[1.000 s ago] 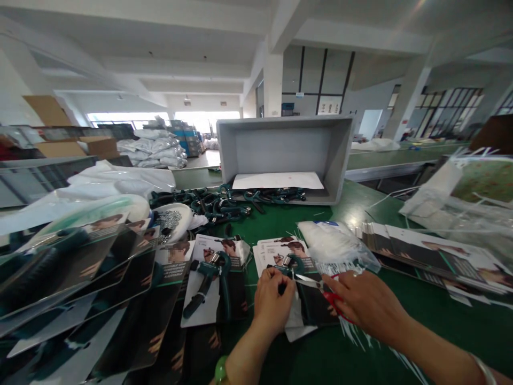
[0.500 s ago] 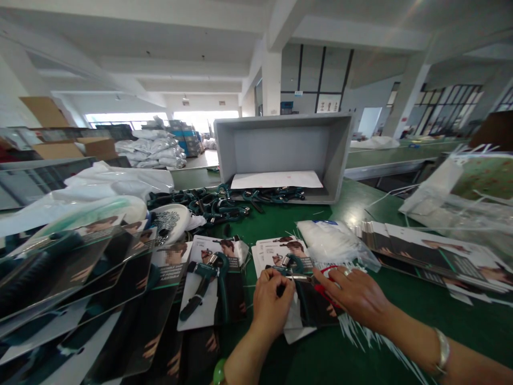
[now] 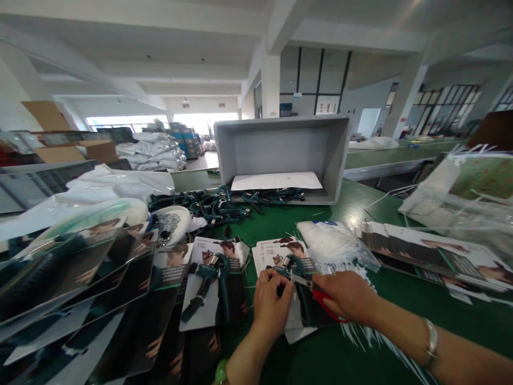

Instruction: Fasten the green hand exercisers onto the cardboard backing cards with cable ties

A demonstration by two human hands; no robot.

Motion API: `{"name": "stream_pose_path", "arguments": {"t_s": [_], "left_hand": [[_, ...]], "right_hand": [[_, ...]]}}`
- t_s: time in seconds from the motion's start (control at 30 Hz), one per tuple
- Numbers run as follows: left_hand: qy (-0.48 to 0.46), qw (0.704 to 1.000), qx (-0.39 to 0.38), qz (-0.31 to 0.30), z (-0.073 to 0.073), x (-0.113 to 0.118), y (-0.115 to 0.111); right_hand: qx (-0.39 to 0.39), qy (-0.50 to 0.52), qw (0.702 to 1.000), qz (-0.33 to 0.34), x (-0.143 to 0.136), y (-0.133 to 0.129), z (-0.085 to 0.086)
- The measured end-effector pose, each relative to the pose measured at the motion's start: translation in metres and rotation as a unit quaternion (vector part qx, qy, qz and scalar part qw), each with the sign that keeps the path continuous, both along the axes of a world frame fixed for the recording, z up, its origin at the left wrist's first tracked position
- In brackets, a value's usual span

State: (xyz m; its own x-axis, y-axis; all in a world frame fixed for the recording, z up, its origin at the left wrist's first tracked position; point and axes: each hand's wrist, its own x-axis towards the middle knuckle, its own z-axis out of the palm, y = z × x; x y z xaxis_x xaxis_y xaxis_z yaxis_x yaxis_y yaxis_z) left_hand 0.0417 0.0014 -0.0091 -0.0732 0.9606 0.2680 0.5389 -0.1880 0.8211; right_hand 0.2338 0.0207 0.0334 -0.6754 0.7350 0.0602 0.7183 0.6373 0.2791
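Note:
My right hand (image 3: 348, 294) is closed round red-handled scissors (image 3: 326, 305). Their metal blades point left, at a thin white tie end beside my left hand (image 3: 270, 299). That hand's fingers are bent and pinched on a dark green pair of pliers (image 3: 294, 264), which lies on a printed backing card (image 3: 264, 254); part of the handle shows inside the curled fingers. To the left, a second pair of pliers (image 3: 200, 294) is fastened to another card (image 3: 188, 315). My fingers hide the exact point of grip.
Loose pliers (image 3: 224, 208) are heaped before a grey bin (image 3: 340, 155) tipped on its side. A white bowl (image 3: 182, 219) holds small metal parts. Carded pliers (image 3: 120, 321) are stacked at left. White ties (image 3: 360, 334) and a plastic bag (image 3: 336, 240) lie right, near stacked cards (image 3: 425, 251).
My right hand has turned and its fingers have closed from a stretched pose round the scissors' handles. The handles have swung lower. My left hand stays almost in place.

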Motion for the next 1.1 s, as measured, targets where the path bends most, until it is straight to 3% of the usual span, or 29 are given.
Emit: {"name": "stream_pose_path", "arguments": {"t_s": [0.17, 0.27, 0.33, 0.47, 0.53, 0.83, 1.1], "left_hand": [[-0.034, 0.999, -0.005, 0.036, 0.000, -0.004, 0.002], [-0.017, 0.993, -0.016, 0.113, 0.007, -0.015, 0.004], [0.031, 0.990, -0.038, 0.132, 0.015, -0.023, 0.003], [0.119, 0.980, -0.161, 0.010, 0.030, -0.034, -0.003], [0.134, 0.974, -0.181, -0.028, 0.032, -0.036, -0.005], [0.092, 0.979, -0.167, -0.065, 0.017, -0.043, 0.002], [0.070, 0.981, -0.164, -0.078, 0.010, -0.045, 0.004]], "right_hand": [[-0.080, 0.037, 0.995, -0.044, 0.003, -0.006, 0.009], [-0.172, 0.062, 0.982, -0.053, 0.009, -0.008, 0.029], [-0.233, 0.056, 0.970, -0.049, 0.009, -0.009, 0.046], [-0.255, 0.022, 0.966, -0.030, -0.005, -0.007, 0.070], [-0.245, 0.010, 0.969, -0.019, -0.016, -0.004, 0.075], [-0.274, -0.017, 0.961, 0.018, -0.044, 0.019, 0.077], [-0.402, -0.009, 0.914, 0.045, -0.052, 0.043, 0.073]]}}
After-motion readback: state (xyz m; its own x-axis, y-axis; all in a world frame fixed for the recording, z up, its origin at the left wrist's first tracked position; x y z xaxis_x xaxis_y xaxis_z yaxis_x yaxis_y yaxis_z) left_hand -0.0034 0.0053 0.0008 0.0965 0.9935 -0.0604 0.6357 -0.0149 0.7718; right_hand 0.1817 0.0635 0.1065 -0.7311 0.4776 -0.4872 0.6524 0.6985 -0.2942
